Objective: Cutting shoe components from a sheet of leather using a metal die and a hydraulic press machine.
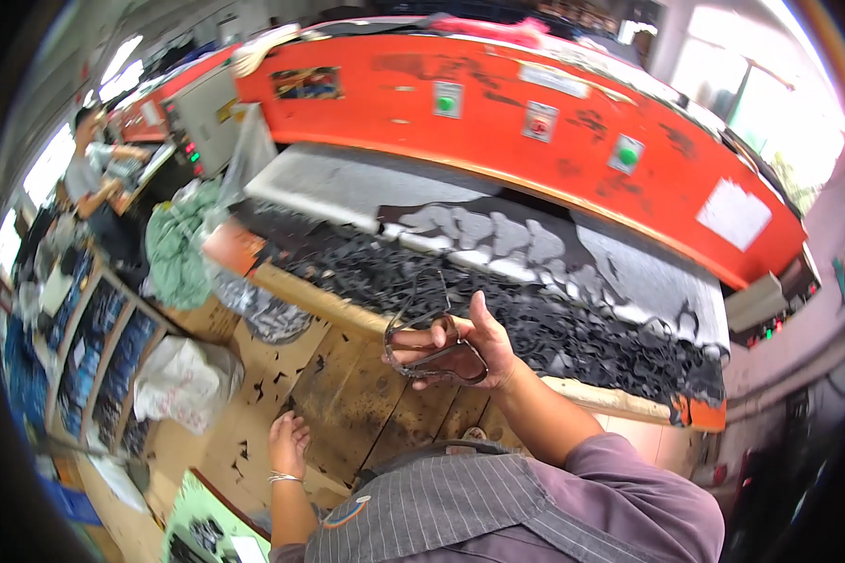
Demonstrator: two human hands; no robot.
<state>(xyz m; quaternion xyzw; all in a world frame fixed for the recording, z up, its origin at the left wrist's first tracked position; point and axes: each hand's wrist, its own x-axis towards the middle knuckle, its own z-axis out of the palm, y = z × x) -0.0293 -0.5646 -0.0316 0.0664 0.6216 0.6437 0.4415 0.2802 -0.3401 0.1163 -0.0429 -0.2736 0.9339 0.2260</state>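
Observation:
My right hand [493, 342] is raised over the machine's front edge, its fingers wrapped through a thin-walled metal cutting die [458, 364]. The die has a curved outline, and part of it looks brown inside. Fingers hide some of its frame. My left hand [289, 443] hangs lower down, to the left of my body, with loosely curled, separated fingers and nothing in it. Behind the right hand, dark sheet material [479, 220] with several curved cut-outs lies on the pale bed [319, 183] of a red press [385, 103].
Black scraps [385, 267] fill a trough edged by a wooden rail [333, 302]. At left stand a white sack [186, 383], green cloth [180, 249] and a rack [84, 352] of dark pieces. A co-worker [103, 192] stands at the far left. A green-topped surface [192, 507] is at lower left.

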